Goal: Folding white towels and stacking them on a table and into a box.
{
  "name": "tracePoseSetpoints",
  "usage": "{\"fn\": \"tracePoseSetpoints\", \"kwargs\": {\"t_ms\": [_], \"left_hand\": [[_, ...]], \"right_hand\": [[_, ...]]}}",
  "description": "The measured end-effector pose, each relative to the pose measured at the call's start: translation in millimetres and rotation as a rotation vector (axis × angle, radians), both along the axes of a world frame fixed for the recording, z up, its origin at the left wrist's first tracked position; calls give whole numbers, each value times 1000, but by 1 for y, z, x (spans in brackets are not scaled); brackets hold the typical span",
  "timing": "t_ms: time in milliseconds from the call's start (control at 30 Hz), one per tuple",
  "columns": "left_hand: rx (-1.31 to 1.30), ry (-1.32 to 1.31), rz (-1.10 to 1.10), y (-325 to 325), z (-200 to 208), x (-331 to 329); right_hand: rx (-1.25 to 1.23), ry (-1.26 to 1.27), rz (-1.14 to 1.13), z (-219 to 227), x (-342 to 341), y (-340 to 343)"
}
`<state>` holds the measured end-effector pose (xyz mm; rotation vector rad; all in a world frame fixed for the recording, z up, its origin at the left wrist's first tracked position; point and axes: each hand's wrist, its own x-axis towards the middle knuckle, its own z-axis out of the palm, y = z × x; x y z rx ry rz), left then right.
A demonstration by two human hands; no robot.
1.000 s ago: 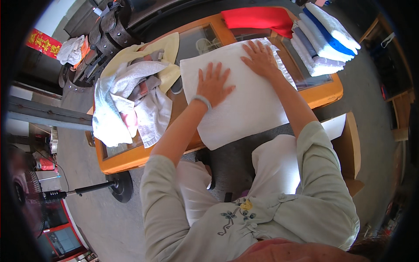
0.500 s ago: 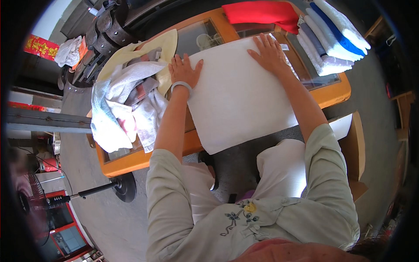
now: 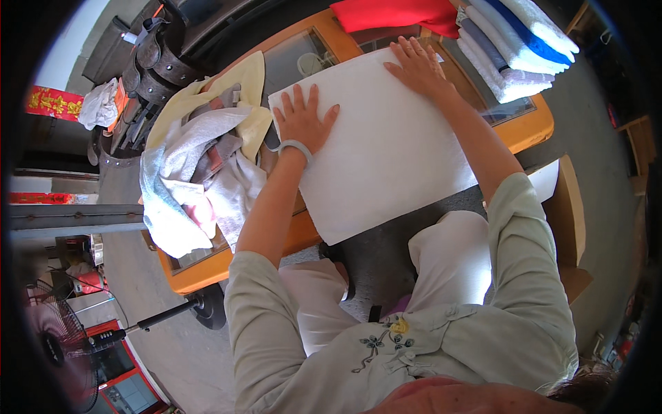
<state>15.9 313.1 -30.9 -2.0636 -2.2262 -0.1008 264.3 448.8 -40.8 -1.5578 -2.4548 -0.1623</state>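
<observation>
Hands (image 3: 303,121) (image 3: 418,67) flat on white towel (image 3: 386,152), near edge overhanging table (image 3: 531,127)

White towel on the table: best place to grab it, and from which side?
Grip the white towel at its near edge, which overhangs the table rim toward the person, coming from below that side. That hanging edge is free to pinch; elsewhere it lies flat, with the left hand and right hand pressing on it.

An orange wooden table (image 3: 531,131) stands on grey concrete floor (image 3: 172,345), a standing fan (image 3: 55,338) nearby in daylight
</observation>
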Motion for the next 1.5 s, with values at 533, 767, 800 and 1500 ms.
{"fn": "tracePoseSetpoints", "kwargs": {"t_ms": [533,767,800,1500], "left_hand": [[-42,-8,8,54,0,-31],[10,-59,26,-11,-13,0],[5,-67,-10,-35,-13,10],[80,-25,-142,-118,-6,17]], "right_hand": [[121,-85,180,-4,12,-32],[88,-89,112,-11,9,-26],[88,-88,117,-12,10,-25],[131,-91,317,-8,88,-124]]}}
